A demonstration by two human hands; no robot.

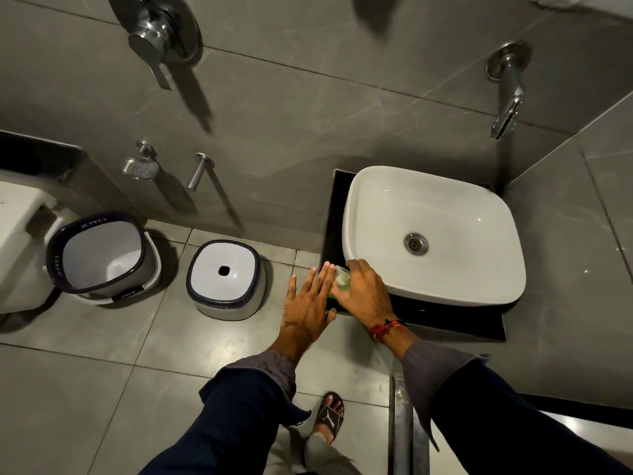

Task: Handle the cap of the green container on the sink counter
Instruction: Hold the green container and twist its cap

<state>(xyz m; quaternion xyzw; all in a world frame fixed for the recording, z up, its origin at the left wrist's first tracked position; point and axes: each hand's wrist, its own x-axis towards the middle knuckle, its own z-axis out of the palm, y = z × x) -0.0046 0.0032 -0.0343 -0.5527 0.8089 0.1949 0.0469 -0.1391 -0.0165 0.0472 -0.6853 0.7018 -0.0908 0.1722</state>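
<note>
Both hands are meeting at the green container (337,286) (cap (342,271) barely visible). I'm curling my right hand (363,293) around its top to work it, while my left hand (308,303) is spreading flat against the side, steadying.

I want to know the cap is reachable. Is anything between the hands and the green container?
Nothing visible: the right hand is already on the green container, and the left hand is open beside it.

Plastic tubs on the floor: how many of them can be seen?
2. An open bucket stands at the left, beside the toilet. An upturned tub with a hole in its base stands between that bucket and the sink counter. Nothing suggests another, hidden one.
</note>
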